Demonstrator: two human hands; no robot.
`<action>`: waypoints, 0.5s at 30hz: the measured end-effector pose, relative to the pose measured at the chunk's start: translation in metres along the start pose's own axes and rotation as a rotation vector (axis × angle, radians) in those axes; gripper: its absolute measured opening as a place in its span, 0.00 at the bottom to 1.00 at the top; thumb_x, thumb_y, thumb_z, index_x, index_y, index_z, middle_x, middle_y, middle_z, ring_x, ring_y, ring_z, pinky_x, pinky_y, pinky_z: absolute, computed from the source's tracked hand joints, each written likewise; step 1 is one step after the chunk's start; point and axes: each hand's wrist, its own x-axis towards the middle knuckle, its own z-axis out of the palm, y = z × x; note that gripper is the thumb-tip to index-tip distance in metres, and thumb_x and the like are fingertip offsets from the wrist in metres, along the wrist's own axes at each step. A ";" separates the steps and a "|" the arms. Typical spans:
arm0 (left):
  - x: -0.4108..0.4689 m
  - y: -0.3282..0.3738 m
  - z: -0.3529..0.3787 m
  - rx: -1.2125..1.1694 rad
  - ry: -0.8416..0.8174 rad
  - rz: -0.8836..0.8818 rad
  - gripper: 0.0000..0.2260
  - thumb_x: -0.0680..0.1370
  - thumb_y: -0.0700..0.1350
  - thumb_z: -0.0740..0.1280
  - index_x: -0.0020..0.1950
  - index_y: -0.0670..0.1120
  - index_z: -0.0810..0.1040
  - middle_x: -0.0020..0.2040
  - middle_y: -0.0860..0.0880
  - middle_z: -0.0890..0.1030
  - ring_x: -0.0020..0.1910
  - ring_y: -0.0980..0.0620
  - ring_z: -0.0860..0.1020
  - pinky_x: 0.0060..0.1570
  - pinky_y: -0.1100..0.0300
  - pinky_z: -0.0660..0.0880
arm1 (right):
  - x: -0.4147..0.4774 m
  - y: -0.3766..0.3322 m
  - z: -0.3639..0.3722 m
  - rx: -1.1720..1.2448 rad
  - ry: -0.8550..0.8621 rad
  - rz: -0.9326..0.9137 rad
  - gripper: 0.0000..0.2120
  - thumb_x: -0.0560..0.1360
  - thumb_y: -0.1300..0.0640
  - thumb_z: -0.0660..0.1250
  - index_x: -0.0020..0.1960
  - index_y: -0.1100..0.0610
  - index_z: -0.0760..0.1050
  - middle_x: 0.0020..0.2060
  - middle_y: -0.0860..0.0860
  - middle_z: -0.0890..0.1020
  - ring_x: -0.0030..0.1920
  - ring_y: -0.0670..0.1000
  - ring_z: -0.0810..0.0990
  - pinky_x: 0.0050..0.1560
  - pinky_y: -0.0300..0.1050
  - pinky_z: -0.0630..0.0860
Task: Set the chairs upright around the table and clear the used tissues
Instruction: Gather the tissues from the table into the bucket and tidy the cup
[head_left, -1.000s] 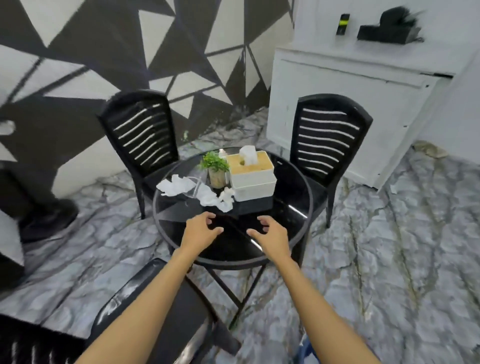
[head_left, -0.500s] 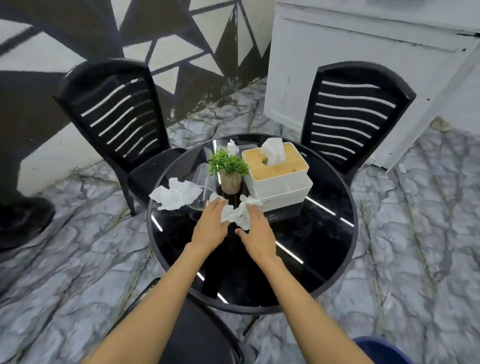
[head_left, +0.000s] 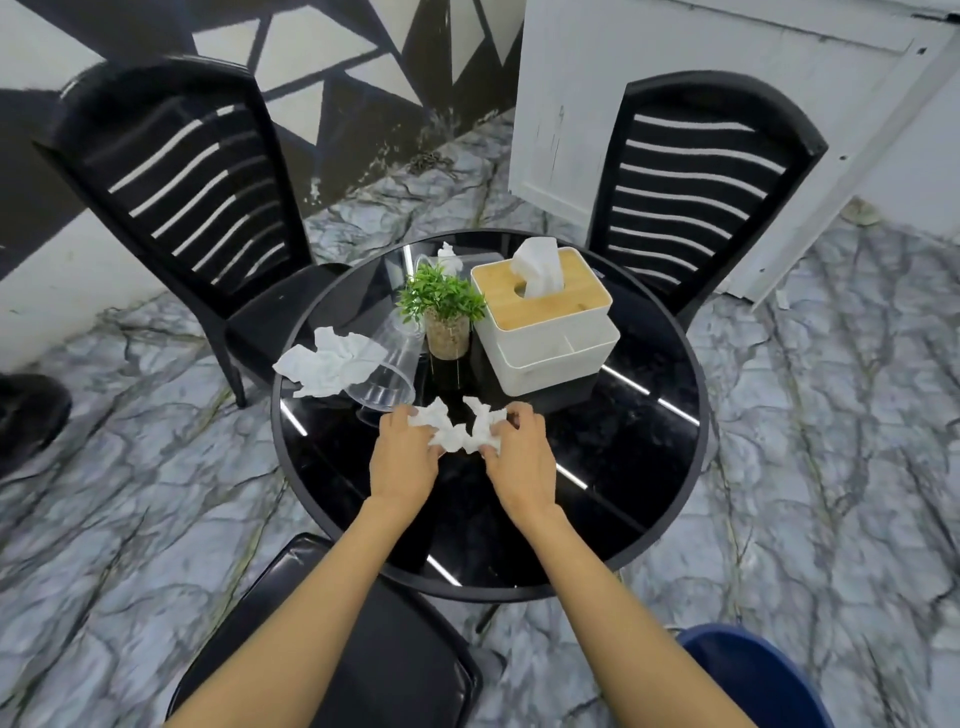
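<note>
On the round black glass table (head_left: 649, 467), my left hand (head_left: 405, 457) and my right hand (head_left: 519, 452) pinch crumpled white tissues (head_left: 460, 428) from both sides, near the table's middle. A larger crumpled tissue (head_left: 324, 361) lies at the table's left edge beside a clear plastic cup (head_left: 382, 374) lying on its side. A small tissue wad (head_left: 449, 257) sits behind the plant. Two black slatted chairs stand upright: the left chair (head_left: 192, 197) and the right chair (head_left: 696, 192). The seat of a third chair (head_left: 384, 649) shows below my arms.
A small potted plant (head_left: 441, 317) and a white tissue box with a wooden lid (head_left: 545, 322) stand at the table's far middle. A white cabinet (head_left: 675, 78) is behind the right chair. A blue object (head_left: 748, 675) is at bottom right. The floor is marbled grey.
Both hands moved forward from the table's near edge to the small tissues and closed on them, gathering them toward me. The camera came closer and tilted down.
</note>
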 end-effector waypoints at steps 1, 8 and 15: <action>-0.004 0.003 0.000 -0.022 0.012 0.009 0.11 0.76 0.38 0.64 0.58 0.38 0.79 0.64 0.42 0.72 0.64 0.44 0.70 0.52 0.58 0.72 | -0.004 0.003 -0.002 0.035 -0.013 0.016 0.13 0.76 0.59 0.64 0.59 0.62 0.75 0.61 0.53 0.74 0.60 0.52 0.72 0.53 0.44 0.75; -0.046 0.046 -0.001 -0.255 -0.003 -0.056 0.14 0.76 0.37 0.64 0.61 0.41 0.78 0.57 0.42 0.81 0.56 0.45 0.79 0.50 0.62 0.72 | -0.047 0.035 -0.043 0.328 0.053 0.203 0.14 0.76 0.60 0.65 0.61 0.56 0.71 0.52 0.52 0.81 0.51 0.54 0.80 0.50 0.47 0.76; -0.117 0.141 0.039 -0.373 -0.132 0.003 0.14 0.75 0.37 0.65 0.61 0.41 0.78 0.44 0.47 0.83 0.40 0.54 0.78 0.40 0.73 0.70 | -0.137 0.128 -0.107 0.505 0.183 0.359 0.17 0.76 0.61 0.64 0.65 0.56 0.75 0.57 0.54 0.82 0.54 0.50 0.79 0.47 0.30 0.67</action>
